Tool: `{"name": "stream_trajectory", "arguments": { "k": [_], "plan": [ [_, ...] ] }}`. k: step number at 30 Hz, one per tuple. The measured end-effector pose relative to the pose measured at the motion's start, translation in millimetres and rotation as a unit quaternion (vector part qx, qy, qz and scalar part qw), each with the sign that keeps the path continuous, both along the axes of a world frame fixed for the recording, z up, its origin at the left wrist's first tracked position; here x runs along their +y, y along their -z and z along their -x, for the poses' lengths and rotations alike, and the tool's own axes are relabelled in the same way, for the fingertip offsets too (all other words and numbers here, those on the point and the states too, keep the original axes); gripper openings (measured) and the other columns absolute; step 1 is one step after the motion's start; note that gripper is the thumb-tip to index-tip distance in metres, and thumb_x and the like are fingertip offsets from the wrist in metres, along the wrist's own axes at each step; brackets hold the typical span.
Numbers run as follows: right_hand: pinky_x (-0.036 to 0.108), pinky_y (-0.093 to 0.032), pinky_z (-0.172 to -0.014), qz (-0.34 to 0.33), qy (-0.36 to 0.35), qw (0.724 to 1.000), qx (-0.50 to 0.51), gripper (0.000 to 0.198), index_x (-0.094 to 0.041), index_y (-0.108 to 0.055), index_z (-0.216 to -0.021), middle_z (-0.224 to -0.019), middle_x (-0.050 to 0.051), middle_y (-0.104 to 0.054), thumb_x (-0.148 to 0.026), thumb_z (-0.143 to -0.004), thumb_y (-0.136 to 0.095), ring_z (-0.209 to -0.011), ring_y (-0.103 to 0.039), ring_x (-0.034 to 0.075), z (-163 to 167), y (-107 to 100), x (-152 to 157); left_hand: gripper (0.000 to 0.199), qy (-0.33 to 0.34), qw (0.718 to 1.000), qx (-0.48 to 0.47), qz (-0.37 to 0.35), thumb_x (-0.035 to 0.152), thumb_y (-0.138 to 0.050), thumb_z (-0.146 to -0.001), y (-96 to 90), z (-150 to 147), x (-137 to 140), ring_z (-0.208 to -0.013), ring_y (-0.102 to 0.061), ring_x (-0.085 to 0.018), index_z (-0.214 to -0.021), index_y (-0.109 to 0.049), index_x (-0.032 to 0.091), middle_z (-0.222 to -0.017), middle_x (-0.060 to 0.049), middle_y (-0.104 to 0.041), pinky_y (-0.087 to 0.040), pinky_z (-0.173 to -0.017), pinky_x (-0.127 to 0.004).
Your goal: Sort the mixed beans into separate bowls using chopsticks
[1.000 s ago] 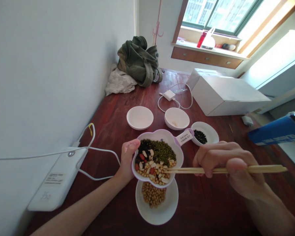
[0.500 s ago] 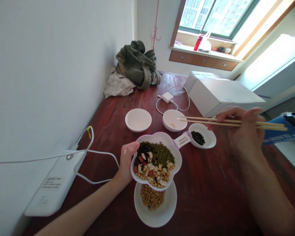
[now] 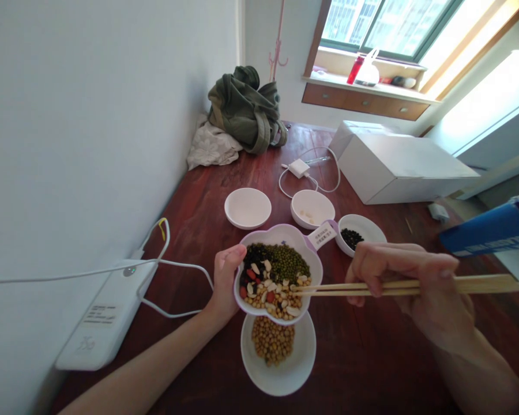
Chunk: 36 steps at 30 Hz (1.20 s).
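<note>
My left hand point(image 3: 227, 278) grips the left rim of a flower-shaped dish point(image 3: 313, 264) with a labelled handle. In it lie green beans point(image 3: 288, 260), black beans, yellow soybeans, pale seeds and red peanuts. My right hand point(image 3: 410, 288) is closed around a pair of chopsticks point(image 3: 363, 287), their tips among the seeds at the dish's right side. Below the dish stands a white bowl point(image 3: 300, 374) of soybeans point(image 3: 273, 341), partly covered by it. A bowl point(image 3: 374, 230) with black beans point(image 3: 351, 238) and another bowl point(image 3: 322, 202) with a few pale seeds point(image 3: 307, 216) stand beyond.
Another white bowl point(image 3: 248, 208) stands behind the dish. A white power strip point(image 3: 99, 320) with cables lies at left. At the back are a green bag point(image 3: 242, 109), a charger point(image 3: 299, 168) and a white box point(image 3: 406, 161). A blue package point(image 3: 493, 230) is at right.
My right hand has brought the chopsticks down from the bowl with pale seeds to the dish. More pale seeds now show in that bowl. My left hand still holds the dish.
</note>
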State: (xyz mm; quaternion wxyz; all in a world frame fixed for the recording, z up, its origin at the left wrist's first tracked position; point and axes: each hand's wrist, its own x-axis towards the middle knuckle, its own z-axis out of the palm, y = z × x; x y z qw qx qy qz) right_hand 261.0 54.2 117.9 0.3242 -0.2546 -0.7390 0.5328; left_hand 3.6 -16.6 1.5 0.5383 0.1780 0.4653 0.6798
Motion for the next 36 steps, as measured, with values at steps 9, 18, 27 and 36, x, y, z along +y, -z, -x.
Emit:
{"name": "stream_trajectory", "arguments": {
  "k": [9,18,27,36],
  "plan": [
    [0.035,-0.05,-0.064,-0.002,0.003,1.0,-0.006,0.084,-0.021,-0.064,-0.073,-0.072,0.009,-0.069,-0.092,-0.104,-0.031,-0.068,-0.065,0.022,-8.7,8.5,1.5,0.059,-0.012,0.999,0.037,-0.02,0.072,-0.091,-0.073,-3.6,-0.4,0.6,-0.055,-0.05,-0.016,-0.06,-0.067,0.02,-0.056,0.001,-0.058,-0.044,-0.053,-0.03],
    [0.032,-0.048,-0.061,-0.041,-0.04,0.998,0.012,0.071,-0.02,-0.065,-0.076,-0.074,0.008,-0.07,-0.071,-0.116,-0.037,-0.066,-0.067,0.019,-0.2,7.5,2.7,0.058,-0.013,0.999,0.033,-0.008,0.071,-0.091,-0.071,-4.8,-1.0,1.0,-0.057,-0.054,-0.018,-0.06,-0.066,0.02,-0.058,-0.001,-0.062,-0.045,-0.056,-0.031],
    [0.033,-0.05,-0.052,-0.033,0.017,0.995,0.097,0.069,-0.02,-0.069,-0.071,-0.068,0.01,-0.071,-0.067,-0.115,-0.044,-0.061,-0.068,0.022,-0.8,3.1,2.7,0.058,-0.018,0.999,0.031,-0.013,0.07,-0.091,-0.073,-0.3,-0.4,1.2,-0.056,-0.052,-0.017,-0.06,-0.064,0.02,-0.058,0.0,-0.059,-0.045,-0.055,-0.031],
    [0.036,-0.048,-0.057,-0.025,-0.013,0.999,0.022,0.08,-0.021,-0.067,-0.069,-0.068,0.009,-0.07,-0.085,-0.107,-0.039,-0.062,-0.066,0.023,-8.3,-1.6,3.0,0.059,-0.029,0.999,0.043,-0.013,0.07,-0.092,-0.072,-2.7,-0.4,0.2,-0.054,-0.05,-0.015,-0.059,-0.063,0.02,-0.056,0.002,-0.058,-0.043,-0.052,-0.029]
  ]
}}
